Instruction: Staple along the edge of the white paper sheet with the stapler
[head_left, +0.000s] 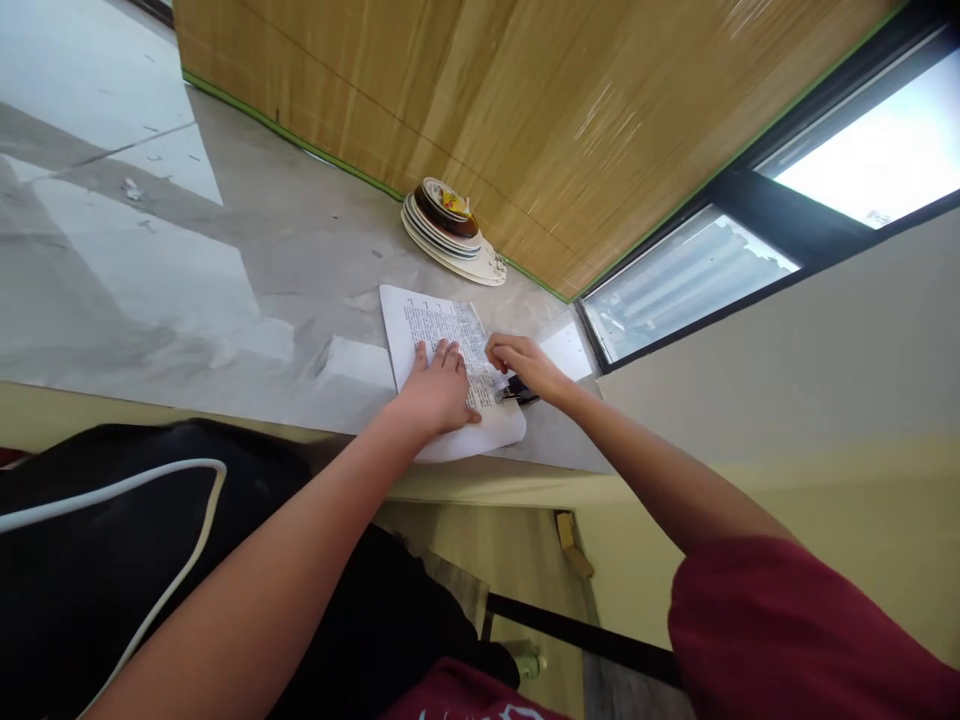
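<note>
My left hand (442, 388) lies flat on a stack of printed paper sheets (405, 325), its fingers spread and pointing away from me. The sheets rest on the counter, and their near right corner curls up at the counter's front edge. At the right edge of the paper my right hand (525, 365) is closed, with its fingers curled in. Just under it a small black stapler-like tool (525, 395) with a metal tip meets the paper's edge. Most of that tool, and whatever the curled fingers hold, is hidden by the hand.
A pile of plates (442, 245) with a small yellow packet (454, 204) on top stands against the wooden wall panel (525, 120). Small scraps (133, 189) lie on the grey counter (315, 250) at left. A dark-framed window (690, 285) is at right. A white cable (150, 478) crosses a black bag-like thing below.
</note>
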